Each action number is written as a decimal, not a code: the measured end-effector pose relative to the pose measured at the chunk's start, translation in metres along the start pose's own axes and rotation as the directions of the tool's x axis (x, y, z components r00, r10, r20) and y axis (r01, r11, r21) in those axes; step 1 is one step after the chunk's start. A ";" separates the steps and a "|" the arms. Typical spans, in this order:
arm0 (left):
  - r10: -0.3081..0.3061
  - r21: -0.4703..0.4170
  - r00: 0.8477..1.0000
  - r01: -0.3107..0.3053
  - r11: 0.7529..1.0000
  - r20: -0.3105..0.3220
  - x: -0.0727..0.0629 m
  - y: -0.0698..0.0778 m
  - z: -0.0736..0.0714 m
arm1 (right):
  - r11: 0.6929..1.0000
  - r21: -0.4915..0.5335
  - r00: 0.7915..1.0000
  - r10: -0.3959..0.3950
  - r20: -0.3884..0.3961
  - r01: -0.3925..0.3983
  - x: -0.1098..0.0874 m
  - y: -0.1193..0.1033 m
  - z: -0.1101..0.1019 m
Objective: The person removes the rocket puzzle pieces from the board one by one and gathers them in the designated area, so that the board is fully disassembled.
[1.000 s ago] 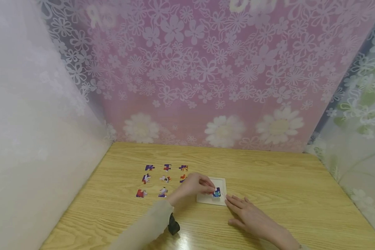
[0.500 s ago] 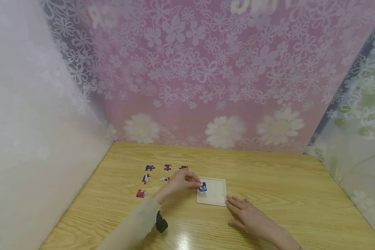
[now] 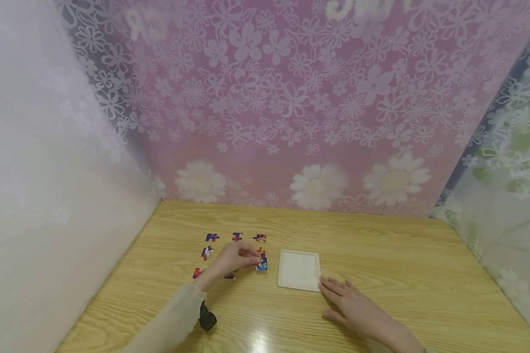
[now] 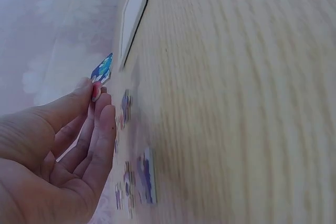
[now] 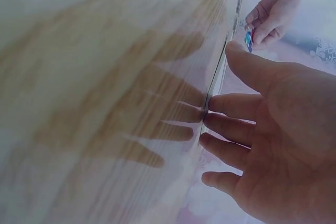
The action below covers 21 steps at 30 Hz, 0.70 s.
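Note:
My left hand [image 3: 229, 260] pinches a blue puzzle piece [image 3: 261, 263] between thumb and fingers, over the right side of the loose pieces. In the left wrist view this puzzle piece [image 4: 103, 67] is held clear of the table and tilted, its blue corner pointing away from the thumb. To the right lies a pale square puzzle tray [image 3: 283, 269] with a raised rim and a bare inside. My right hand [image 3: 353, 309] rests beside it with straight fingers, the fingertips at the tray's right edge. In the right wrist view those fingers [image 5: 231, 106] are spread slightly.
Several loose puzzle pieces lie in rows left of the tray, among them a purple one [image 3: 212, 237], a red one [image 3: 198, 272] and an orange one [image 3: 260, 238]. My left hand covers some. The wooden table [image 3: 380, 255] meets a flowered pink curtain [image 3: 265, 122] at the back.
My left hand has carried the blue puzzle piece leftward from over the tray to beside the loose pieces. The tray and my right hand have stayed put.

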<state>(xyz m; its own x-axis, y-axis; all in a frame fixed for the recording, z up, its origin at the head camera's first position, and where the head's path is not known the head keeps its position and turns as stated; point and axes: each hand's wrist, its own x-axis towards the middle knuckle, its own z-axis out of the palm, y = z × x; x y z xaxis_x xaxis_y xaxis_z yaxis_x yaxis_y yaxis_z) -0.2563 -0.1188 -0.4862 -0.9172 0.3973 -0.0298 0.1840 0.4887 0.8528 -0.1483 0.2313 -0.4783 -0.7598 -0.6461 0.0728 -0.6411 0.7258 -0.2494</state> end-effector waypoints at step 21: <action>0.030 0.187 1.000 -0.030 0.982 0.001 -0.011 0.003 0.005 | 1.000 -0.005 1.000 -0.005 -0.008 0.005 -0.001 0.000 0.001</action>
<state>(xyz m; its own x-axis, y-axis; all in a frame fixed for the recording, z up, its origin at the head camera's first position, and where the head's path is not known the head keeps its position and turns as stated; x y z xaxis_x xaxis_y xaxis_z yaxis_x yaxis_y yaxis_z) -0.2441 -0.1184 -0.4860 -0.9107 0.4130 -0.0046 0.2743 0.6131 0.7408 -0.1475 0.2319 -0.4790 -0.7576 -0.6476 0.0813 -0.6452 0.7241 -0.2438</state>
